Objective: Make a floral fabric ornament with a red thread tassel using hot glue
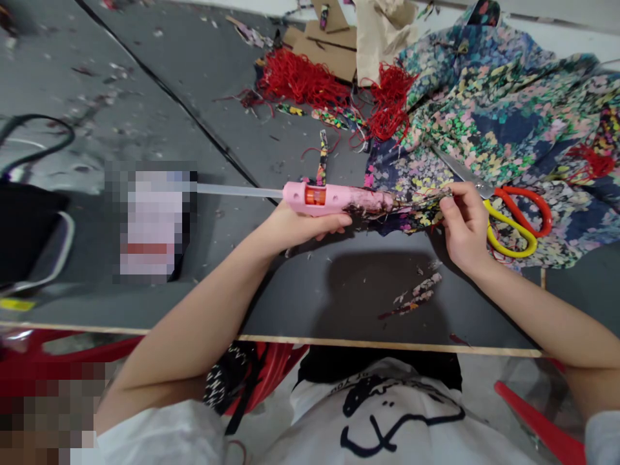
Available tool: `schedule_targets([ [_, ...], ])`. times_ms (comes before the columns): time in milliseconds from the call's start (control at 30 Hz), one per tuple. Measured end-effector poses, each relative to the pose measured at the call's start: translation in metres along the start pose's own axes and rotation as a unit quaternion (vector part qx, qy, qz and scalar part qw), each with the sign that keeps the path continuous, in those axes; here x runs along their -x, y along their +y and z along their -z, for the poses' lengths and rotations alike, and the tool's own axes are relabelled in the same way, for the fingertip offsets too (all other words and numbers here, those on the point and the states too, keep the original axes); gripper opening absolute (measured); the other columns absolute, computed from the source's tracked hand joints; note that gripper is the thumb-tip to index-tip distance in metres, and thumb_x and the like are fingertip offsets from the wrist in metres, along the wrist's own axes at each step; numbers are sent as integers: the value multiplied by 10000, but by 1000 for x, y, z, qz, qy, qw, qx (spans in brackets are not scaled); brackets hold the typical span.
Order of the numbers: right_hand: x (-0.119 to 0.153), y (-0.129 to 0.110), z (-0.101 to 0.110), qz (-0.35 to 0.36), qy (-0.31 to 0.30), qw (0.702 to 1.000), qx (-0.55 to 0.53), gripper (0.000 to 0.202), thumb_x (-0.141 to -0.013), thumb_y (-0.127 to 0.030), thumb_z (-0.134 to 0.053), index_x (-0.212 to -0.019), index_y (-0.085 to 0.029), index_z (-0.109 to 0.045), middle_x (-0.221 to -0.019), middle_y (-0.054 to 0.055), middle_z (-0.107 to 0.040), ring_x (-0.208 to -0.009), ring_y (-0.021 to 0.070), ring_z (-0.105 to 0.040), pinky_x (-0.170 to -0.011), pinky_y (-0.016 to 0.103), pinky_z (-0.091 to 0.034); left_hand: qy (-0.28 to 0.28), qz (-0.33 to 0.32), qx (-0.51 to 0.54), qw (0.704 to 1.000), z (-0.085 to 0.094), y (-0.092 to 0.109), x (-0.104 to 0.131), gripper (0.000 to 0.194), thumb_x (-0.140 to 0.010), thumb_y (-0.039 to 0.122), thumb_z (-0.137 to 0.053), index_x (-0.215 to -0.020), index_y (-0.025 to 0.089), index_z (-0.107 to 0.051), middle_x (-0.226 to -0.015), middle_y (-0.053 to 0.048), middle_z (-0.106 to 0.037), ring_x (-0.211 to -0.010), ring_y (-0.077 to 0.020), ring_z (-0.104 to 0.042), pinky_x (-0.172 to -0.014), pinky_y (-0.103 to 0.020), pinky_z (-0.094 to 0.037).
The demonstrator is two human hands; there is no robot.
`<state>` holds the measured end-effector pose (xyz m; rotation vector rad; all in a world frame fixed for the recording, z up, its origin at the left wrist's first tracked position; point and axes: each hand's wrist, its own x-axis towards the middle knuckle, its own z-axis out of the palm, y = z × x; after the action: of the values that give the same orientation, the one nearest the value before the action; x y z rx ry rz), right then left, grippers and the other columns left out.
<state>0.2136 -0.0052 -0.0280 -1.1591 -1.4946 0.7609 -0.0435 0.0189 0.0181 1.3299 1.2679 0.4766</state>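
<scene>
My left hand point(310, 226) is wrapped round a pink hot glue gun point(334, 199), lying sideways with its nozzle to the right. A clear glue stick point(242, 190) runs out of its back end. Dark grime coats the gun's front. My right hand point(465, 223) pinches a narrow piece of dark floral fabric point(429, 201) between thumb and fingers, near the nozzle tip; I cannot tell whether they touch. Behind that hand, scissors point(513, 210) with one red and one yellow handle rest on a large floral cloth point(489, 123).
Red yarn bundles point(305, 77) and cardboard pieces point(329, 42) lie at the back. A black cord point(169, 97) crosses the grey table point(271, 284). A blurred-out phone-like object point(150, 223) and a black bag-like item point(29, 232) are on the left. Fabric scraps point(419, 294) lie near the front edge.
</scene>
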Motion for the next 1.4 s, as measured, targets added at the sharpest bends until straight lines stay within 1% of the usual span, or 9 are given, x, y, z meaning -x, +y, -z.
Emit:
schedule_targets([
  [200,0,4,0,5,11,1000,7,162,-905,-447,-515,-960,-309,-579,-823,-6,-546,-704,150,-510,-635,314,-430,-1,11,-3,1000,-1,2,0,248,-558,371,-663,-641,149,-591,-514,13,-605,-364,-46,-404,-355,-184,-340],
  [400,1,7,1,-11,20,1000,11,161,-906,-458,-507,-976,-333,-580,-797,-8,-535,-683,154,-493,-612,314,-415,16,-9,-1,1000,1,-3,-1,295,-553,414,-677,-663,154,-592,-503,23,-599,-350,-48,-411,-344,-172,-328],
  [500,0,8,1,-6,36,999,0,141,-906,-441,-519,-961,-332,-589,-774,-17,-525,-670,144,-480,-597,297,-397,28,-33,-3,999,5,-8,-2,349,-581,448,-687,-759,152,-633,-504,28,-597,-352,-49,-413,-355,-168,-329],
  [600,0,6,1,-4,33,999,-4,130,-908,-424,-523,-965,-332,-594,-780,-21,-528,-660,133,-479,-589,287,-394,19,-50,-2,999,7,-11,-3,422,-603,461,-679,-877,140,-662,-563,7,-631,-379,-61,-439,-367,-177,-338],
  [700,0,3,1,7,20,1000,1,124,-910,-405,-526,-972,-322,-594,-797,-20,-536,-662,127,-489,-590,282,-403,7,-43,-16,999,7,-11,-2,410,-607,464,-682,-838,127,-669,-627,-24,-665,-440,-82,-497,-383,-178,-359],
  [767,0,0,1,19,17,1000,13,126,-912,-398,-527,-965,-305,-593,-810,-20,-545,-678,125,-498,-606,282,-413,14,-31,-22,999,5,-10,-1,410,-593,472,-692,-806,122,-671,-619,-27,-663,-451,-86,-503,-389,-180,-371],
  [933,-1,-9,1,24,6,999,46,195,-909,-433,-514,-945,-257,-591,-816,-12,-566,-703,129,-524,-635,295,-443,27,-24,-43,998,2,-7,2,537,-592,476,-698,-985,110,-686,-614,-22,-659,-442,-85,-476,-400,-195,-381],
  [1167,-1,-13,1,38,10,998,50,162,-915,-397,-519,-937,-258,-598,-815,-16,-579,-700,126,-531,-636,295,-441,25,-23,-39,999,1,-9,3,448,-595,459,-720,-883,118,-683,-550,-5,-615,-464,-104,-498,-407,-193,-380],
  [1400,0,-12,1,13,22,998,61,181,-903,-454,-514,-932,-294,-592,-808,3,-581,-682,151,-533,-618,320,-442,20,-34,-51,998,1,-6,4,385,-619,422,-727,-833,110,-658,-576,-31,-618,-496,-95,-482,-432,-194,-366],
])
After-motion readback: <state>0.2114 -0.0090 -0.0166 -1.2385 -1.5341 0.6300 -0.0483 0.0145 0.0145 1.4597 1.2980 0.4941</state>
